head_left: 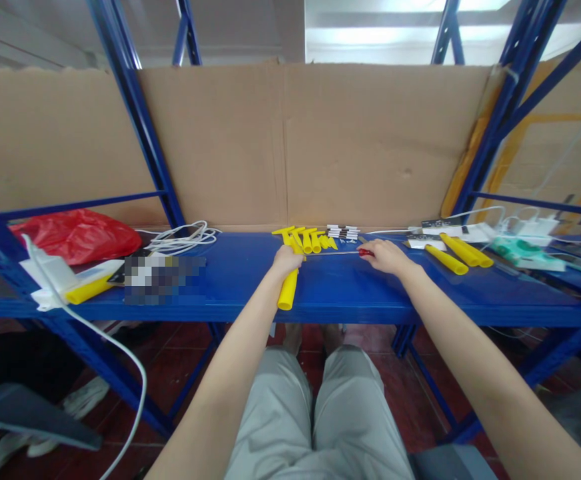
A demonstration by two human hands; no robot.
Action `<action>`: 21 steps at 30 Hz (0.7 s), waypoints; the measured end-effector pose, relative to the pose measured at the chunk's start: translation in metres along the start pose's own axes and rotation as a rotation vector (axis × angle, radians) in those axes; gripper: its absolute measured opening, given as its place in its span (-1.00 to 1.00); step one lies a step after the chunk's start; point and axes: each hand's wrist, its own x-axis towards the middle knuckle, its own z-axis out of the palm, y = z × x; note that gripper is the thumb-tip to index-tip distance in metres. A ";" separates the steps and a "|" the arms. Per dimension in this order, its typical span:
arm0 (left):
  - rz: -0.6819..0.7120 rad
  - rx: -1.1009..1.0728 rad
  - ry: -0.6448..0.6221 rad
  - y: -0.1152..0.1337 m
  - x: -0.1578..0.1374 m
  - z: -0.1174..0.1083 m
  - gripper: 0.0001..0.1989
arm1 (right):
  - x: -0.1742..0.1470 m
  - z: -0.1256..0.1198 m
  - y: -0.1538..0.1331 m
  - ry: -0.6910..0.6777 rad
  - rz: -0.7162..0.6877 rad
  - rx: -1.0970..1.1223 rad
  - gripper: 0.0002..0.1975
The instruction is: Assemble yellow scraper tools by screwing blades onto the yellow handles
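Note:
My left hand is closed around a yellow plastic tube, whose open round end points toward me over the front of the blue shelf. A screwdriver with a red handle is in my right hand, its fingers wrapped about the handle. The long thin shaft runs left, and its tip meets the yellow piece by my left hand. Just behind my hands lie several yellow T-shaped parts, small yellow pieces and a stack of black-and-white pieces.
Yellow tubes and white electronics with cables lie to the right. On the left are a red plastic bag, a coiled white cable and another yellow tube. A cardboard panel stands behind; blue uprights frame the shelf.

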 end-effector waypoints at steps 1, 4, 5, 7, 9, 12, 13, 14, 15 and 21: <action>0.012 0.033 0.017 -0.001 0.001 0.000 -0.91 | -0.001 -0.001 -0.002 0.003 0.017 0.002 -0.73; 0.046 0.140 0.064 -0.003 0.002 -0.001 -0.90 | -0.003 -0.005 -0.008 0.016 0.063 0.006 -0.73; 0.049 0.145 0.065 -0.003 0.002 -0.001 -0.89 | -0.003 -0.006 -0.010 0.028 0.057 0.005 -0.76; 0.052 0.139 0.065 -0.004 0.002 -0.002 -0.89 | -0.003 -0.009 -0.011 0.064 0.010 0.001 -0.83; 0.048 0.119 0.060 -0.004 0.002 -0.002 -0.89 | -0.003 -0.010 -0.010 0.104 -0.060 0.001 -0.87; 0.033 0.086 0.053 -0.003 0.002 -0.002 -0.91 | -0.002 -0.011 -0.005 0.143 -0.136 0.005 -0.84; 0.029 0.080 0.051 -0.003 0.002 -0.002 -0.91 | -0.003 -0.011 -0.004 0.152 -0.144 0.004 -0.82; 0.027 0.079 0.052 -0.003 0.002 -0.002 -0.91 | -0.003 -0.011 -0.003 0.160 -0.144 0.002 -0.80; 0.027 0.081 0.051 -0.003 0.002 -0.002 -0.91 | -0.003 -0.011 -0.002 0.163 -0.139 -0.002 -0.79; 0.044 0.112 0.055 -0.002 -0.001 -0.003 -0.85 | -0.005 -0.008 -0.004 0.141 -0.102 -0.043 -0.76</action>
